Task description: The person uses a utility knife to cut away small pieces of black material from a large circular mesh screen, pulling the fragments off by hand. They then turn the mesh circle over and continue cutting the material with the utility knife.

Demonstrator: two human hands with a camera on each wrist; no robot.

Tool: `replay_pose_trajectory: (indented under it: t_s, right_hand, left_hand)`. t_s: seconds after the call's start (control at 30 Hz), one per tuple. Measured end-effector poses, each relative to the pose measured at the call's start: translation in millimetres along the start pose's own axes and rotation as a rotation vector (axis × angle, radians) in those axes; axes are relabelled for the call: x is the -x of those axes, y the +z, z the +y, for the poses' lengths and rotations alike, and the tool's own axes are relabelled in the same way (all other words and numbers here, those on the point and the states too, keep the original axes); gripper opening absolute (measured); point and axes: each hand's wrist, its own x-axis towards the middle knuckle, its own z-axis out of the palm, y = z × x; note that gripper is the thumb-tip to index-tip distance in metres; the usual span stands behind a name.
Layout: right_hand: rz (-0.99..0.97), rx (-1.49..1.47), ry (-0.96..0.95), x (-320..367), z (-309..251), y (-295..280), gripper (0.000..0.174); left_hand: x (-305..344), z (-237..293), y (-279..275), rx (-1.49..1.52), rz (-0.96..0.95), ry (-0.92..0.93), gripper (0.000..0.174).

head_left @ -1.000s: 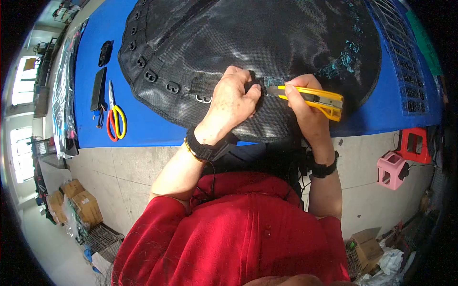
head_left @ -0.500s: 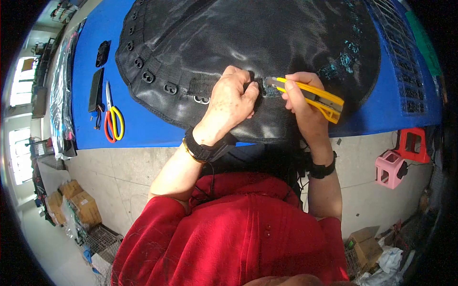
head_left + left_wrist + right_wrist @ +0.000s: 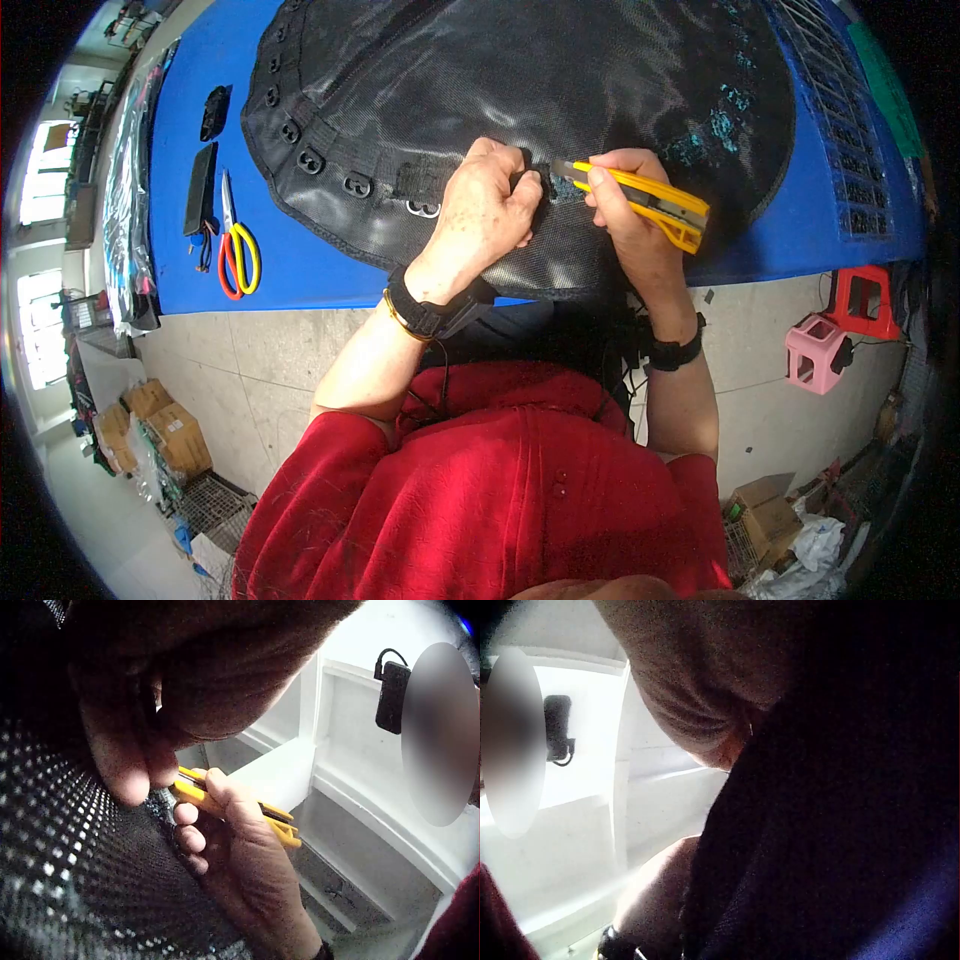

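My left hand point(image 3: 482, 205) lies on a large round sheet of black mesh fabric point(image 3: 580, 80), its fingers curled and its thumb pinching dark fabric beside the index finger. In the left wrist view its fingertips point(image 3: 129, 787) are close to the mesh. My right hand point(image 3: 640, 215) grips a yellow utility knife point(image 3: 660, 200), its blade pointing left toward the left thumb, over a frayed, teal-flecked patch point(image 3: 570, 187) of the fabric. Left of my left hand a silver double ring point(image 3: 422, 209) and several black double-ring buckles point(image 3: 357, 184) sit along the fabric's edge. Dark fabric hides the right hand's fingers in the right wrist view.
Red-and-yellow-handled scissors point(image 3: 238, 250) lie left on the blue table point(image 3: 300, 270), near a black flat case point(image 3: 201, 190) and a small black bundle point(image 3: 214, 113). Gridded black mesh point(image 3: 850, 160) lies right. Pink point(image 3: 815, 355) and red point(image 3: 868, 305) stools stand on the floor.
The knife has lifted and tilted, its blade shifting up and slightly left from the frayed patch. My left hand stays almost in place.
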Motion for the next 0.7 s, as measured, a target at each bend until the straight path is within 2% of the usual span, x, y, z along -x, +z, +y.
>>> replay_pose_trajectory:
  t_s: [0.07, 0.37, 0.7]
  right_hand:
    - [0.022, 0.054, -0.044, -0.9, 5.3, 0.3, 0.011]
    - [0.005, 0.056, -0.005, 3.0, 5.8, -4.2, 0.006]
    - [0.015, 0.057, -0.054, 3.3, 7.4, -5.0, 0.008]
  left_hand:
    - [0.4, 1.1, -0.6, -0.001, -0.001, -0.002, 0.022]
    - [0.9, -1.8, 0.4, -0.015, 0.009, 0.003, 0.024]
    - [0.0, 1.8, -2.0, -0.021, -0.007, -0.017, 0.027]
